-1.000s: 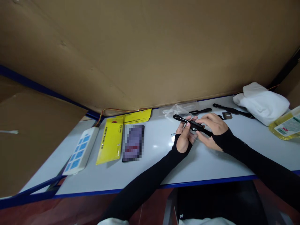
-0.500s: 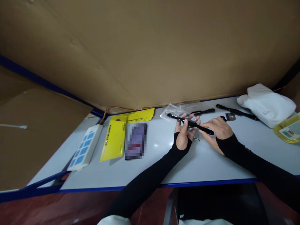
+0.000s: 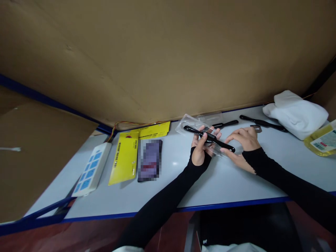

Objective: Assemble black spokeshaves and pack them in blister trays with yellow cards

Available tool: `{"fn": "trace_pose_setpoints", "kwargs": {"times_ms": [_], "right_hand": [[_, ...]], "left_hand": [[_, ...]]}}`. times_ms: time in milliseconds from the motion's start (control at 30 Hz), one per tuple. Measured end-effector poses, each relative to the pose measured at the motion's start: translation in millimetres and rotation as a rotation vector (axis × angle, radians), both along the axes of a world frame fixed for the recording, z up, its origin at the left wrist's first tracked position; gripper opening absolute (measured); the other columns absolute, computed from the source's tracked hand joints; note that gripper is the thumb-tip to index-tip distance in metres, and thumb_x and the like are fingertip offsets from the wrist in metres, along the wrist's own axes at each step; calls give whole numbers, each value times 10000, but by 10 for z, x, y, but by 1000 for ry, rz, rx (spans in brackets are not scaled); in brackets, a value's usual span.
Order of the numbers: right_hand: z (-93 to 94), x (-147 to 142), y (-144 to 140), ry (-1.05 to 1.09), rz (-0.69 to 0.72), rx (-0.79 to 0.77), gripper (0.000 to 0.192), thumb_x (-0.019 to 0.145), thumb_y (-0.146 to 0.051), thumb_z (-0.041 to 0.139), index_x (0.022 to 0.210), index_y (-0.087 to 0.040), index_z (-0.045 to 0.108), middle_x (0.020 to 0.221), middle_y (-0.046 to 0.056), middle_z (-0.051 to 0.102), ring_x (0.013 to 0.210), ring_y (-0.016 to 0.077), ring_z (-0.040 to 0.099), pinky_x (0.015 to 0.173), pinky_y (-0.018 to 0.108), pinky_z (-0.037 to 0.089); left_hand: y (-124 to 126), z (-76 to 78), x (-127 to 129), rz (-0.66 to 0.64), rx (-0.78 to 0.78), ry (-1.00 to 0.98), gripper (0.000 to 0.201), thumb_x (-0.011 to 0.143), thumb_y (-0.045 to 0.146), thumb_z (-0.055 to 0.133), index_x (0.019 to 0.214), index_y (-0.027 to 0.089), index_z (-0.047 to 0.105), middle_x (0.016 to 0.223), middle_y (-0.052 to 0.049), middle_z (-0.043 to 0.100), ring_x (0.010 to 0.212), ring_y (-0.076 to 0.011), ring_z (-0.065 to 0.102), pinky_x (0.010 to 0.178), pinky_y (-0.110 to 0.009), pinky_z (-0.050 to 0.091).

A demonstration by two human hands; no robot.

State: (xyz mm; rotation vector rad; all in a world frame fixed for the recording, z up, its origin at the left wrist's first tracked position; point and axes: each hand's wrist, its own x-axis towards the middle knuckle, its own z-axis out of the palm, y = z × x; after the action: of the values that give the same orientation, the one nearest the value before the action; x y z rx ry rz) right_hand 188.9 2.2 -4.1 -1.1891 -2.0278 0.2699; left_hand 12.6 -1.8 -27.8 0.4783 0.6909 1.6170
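Note:
My left hand (image 3: 201,148) grips a long black tool (image 3: 193,130) together with its clear plastic packaging (image 3: 186,124) above the white table (image 3: 168,182). The tool runs from upper left to lower right. My right hand (image 3: 243,141) is at the tool's lower right end, fingertips spread and touching the end and the plastic. Both arms wear black sleeves.
Behind my hands lie two more black tools (image 3: 227,123) (image 3: 262,123) and a small dark piece (image 3: 256,128). A white cloth (image 3: 295,113) and a yellow bottle (image 3: 320,141) are at the right. Yellow packets (image 3: 125,158), a dark flat item (image 3: 149,160) and a white power strip (image 3: 90,169) lie left. Cardboard walls the back.
My left hand has carried the tool and plastic slightly left and up. My right hand came off the top of the tool and now touches only its lower right end.

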Motion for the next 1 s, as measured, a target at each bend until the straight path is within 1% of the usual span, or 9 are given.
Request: {"fn": "trace_pose_setpoints", "kwargs": {"times_ms": [67,167,233,333,400,567,700,800,1000], "right_hand": [[-11,7,4,28,1,-61,186,787,-362,828,887,-243,726,1002,68,703,1027,301,558,928,462,451],[-39,4,14,46,41,-111,172,827,-335,795,877,-214,684,931,64,691,866,241,602,798,382,494],[-62,-15,14,46,64,-36,153,868,-317,758,882,-206,654,904,65,694,844,237,599,756,369,497],[-94,-62,2,49,80,162,101,928,-283,689,899,-200,638,904,88,710,912,269,578,807,405,506],[-112,-94,-10,57,58,238,85,918,-264,696,900,-203,639,922,97,717,960,290,557,839,432,510],[-167,-131,-16,-19,-37,371,87,871,-246,732,874,-196,660,1174,155,697,1131,362,498,864,501,520],[-179,-124,7,-163,12,487,57,897,-218,709,870,-178,677,1117,158,700,1084,342,516,809,451,524],[-151,-134,18,-174,5,570,65,905,-232,712,889,-171,695,1095,158,702,1034,324,500,781,432,514],[-197,-132,48,-153,26,568,165,899,-159,698,1055,-183,750,957,122,709,965,299,497,778,426,515]], "left_hand": [[-8,4,-13,-19,9,3,532,751,285,895,1183,266,585,1301,-103,706,1352,-392,602,1165,-658,395],[-28,15,-26,-37,41,14,477,793,259,873,1176,264,589,1286,-97,720,1336,-378,619,1162,-653,403],[-37,19,-33,-37,59,30,454,816,268,862,1180,267,590,1332,-99,704,1362,-369,599,1172,-641,399],[-41,28,-43,-24,63,49,451,810,287,870,1170,269,598,1409,-106,667,1395,-374,566,1172,-638,405],[-42,43,-45,-20,58,51,459,794,284,879,1166,268,611,1449,-112,642,1419,-386,539,1170,-641,407],[-44,104,-8,4,56,50,464,766,288,884,1151,252,628,1463,-123,625,1457,-400,490,1178,-641,387],[-48,128,39,23,49,45,475,763,339,892,1136,240,616,1411,-131,651,1442,-406,505,1163,-647,399],[-55,115,60,29,44,49,499,762,344,892,1157,244,603,1389,-125,659,1444,-406,502,1157,-660,394],[-61,64,32,-66,30,5,427,843,395,811,1172,228,596,1296,-141,705,1378,-396,575,1139,-641,415]]}}
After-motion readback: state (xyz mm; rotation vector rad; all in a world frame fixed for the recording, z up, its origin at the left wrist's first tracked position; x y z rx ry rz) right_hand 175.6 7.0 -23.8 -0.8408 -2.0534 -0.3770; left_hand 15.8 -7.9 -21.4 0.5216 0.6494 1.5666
